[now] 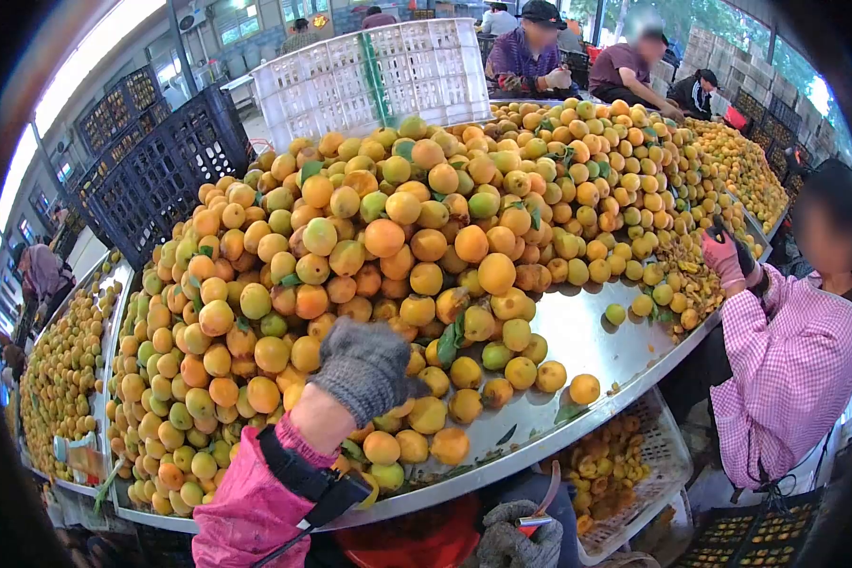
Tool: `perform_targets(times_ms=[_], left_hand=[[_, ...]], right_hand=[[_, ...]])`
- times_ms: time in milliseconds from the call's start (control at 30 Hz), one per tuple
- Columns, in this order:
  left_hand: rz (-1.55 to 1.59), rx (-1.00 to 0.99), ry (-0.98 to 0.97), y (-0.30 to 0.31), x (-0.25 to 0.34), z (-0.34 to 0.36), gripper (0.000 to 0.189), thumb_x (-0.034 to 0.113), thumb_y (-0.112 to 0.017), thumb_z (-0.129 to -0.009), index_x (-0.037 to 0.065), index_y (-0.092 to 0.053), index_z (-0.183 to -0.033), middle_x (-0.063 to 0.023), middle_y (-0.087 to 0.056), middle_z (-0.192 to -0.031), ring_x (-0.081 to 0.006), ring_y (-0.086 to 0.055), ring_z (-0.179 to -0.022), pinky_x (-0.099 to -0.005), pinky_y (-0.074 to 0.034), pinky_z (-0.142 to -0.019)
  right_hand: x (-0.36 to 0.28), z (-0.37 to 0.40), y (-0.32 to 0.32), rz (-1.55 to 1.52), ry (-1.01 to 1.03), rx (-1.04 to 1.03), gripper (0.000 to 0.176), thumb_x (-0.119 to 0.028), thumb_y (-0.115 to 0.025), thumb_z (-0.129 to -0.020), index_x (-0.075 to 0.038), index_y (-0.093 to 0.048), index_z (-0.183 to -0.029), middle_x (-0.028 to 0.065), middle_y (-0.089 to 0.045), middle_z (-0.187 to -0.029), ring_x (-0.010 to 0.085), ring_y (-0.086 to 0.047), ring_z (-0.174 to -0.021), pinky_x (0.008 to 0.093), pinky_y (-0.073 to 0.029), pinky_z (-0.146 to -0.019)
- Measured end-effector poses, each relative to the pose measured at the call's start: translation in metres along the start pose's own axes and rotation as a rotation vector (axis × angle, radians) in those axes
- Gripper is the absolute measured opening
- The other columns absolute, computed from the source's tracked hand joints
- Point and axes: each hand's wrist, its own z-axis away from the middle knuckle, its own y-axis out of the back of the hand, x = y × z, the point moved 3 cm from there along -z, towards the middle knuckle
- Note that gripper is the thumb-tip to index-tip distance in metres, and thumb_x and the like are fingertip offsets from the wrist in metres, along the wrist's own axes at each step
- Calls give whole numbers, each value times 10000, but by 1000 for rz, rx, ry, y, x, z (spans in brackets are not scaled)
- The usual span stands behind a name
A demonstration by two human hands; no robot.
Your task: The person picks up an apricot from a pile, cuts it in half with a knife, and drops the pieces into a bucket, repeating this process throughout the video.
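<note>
My left hand (362, 367), in a grey knit glove below a pink sleeve, reaches into a big heap of apricots (383, 238). Its back faces me and its fingers are hidden against the fruit, so I cannot tell whether it grips one. Low in the view, below the table's rim, my right hand (518, 538) wears a grey glove too. It is closed around a small hand tool (534, 521) with a red and white end and a thin curved strip rising from it. Green leaves (451, 341) lie among the apricots near my left hand.
The heap covers much of a metal table (592, 331). Below its edge are a white crate (667, 454) of cut fruit and a red basin (412, 541). A person in a checked shirt (786, 364) works at right; others sit behind. Crates (374, 80) stand at the back.
</note>
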Motion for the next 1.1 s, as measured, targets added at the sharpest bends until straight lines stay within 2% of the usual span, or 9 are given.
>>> perform_targets(times_ms=[33, 100, 167, 500, 633, 700, 833, 900, 1100], left_hand=[[-5, 3, -1, 1, 1, -17, 526, 415, -726, -688, 62, -589, -1054, -187, -550, -1048, -319, -613, -866, -446, -482, -744], [-7, 602, -152, 10, 17, -56, 405, 348, -682, -752, 123, -598, -1077, -181, -548, -1098, -322, -636, -801, -445, -498, -692], [54, 741, -241, 20, 36, -83, 389, 273, -664, -753, 164, -584, -1117, -158, -545, -1109, -319, -639, -779, -456, -501, -636], [-48, 858, -319, -1, 49, -149, 477, 156, -679, -682, 73, -517, -1123, -137, -560, -1051, -298, -622, -816, -443, -482, -658], [128, 814, -348, 4, 34, -87, 486, 170, -699, -634, 25, -527, -1064, -151, -562, -980, -338, -591, -815, -451, -469, -691], [123, 565, -235, 1, 16, -48, 488, 178, -709, -611, 31, -537, -1043, -151, -563, -940, -352, -581, -809, -455, -469, -702], [300, 714, -68, -22, -21, 39, 605, 284, -768, -637, 51, -537, -1146, -168, -596, -975, -361, -613, -853, -441, -492, -754], [342, 674, 10, -41, -40, 70, 641, 310, -778, -657, 45, -527, -1185, -175, -598, -1032, -363, -617, -908, -434, -494, -782], [592, 798, 81, -90, -54, 127, 589, 241, -777, -662, 19, -534, -1150, -182, -594, -1019, -371, -612, -905, -416, -501, -773]], right_hand=[[-2, -1, -1, -4, -44, 5, 180, -104, -574, -869, 38, -575, -981, 34, -533, -544, 102, -473, -410, 228, -364, -406], [4, -2, 1, 6, -27, 41, 181, -106, -577, -863, 36, -581, -975, 30, -539, -560, 100, -476, -418, 226, -363, -413], [7, -5, 3, 23, -18, 87, 181, -107, -580, -857, 34, -587, -970, 26, -546, -576, 97, -478, -426, 224, -362, -420], [1, -7, 3, 38, -1, 74, 193, -115, -634, -823, 28, -620, -951, 24, -578, -657, 89, -509, -531, 221, -394, -493], [0, 0, 2, 2, -71, 58, 203, -125, -628, -846, 34, -607, -970, 28, -568, -620, 99, -512, -492, 228, -398, -465], [1, 3, 2, -9, -84, 51, 206, -127, -622, -857, 35, -600, -984, 30, -564, -608, 104, -511, -476, 232, -399, -453], [2, -10, 7, -45, 4, -93, 240, -133, -634, -863, 25, -572, -1034, 24, -540, -580, 109, -488, -425, 239, -374, -411], [-8, -30, 9, 85, -66, -9, 153, -106, -711, -815, 11, -662, -900, 45, -637, -670, 97, -544, -441, 226, -413, -384], [-63, -158, -8, 558, 487, 29, 282, -252, -693, -851, -37, -632, -1021, 52, -648, -737, 140, -623, -623, 278, -507, -566]])
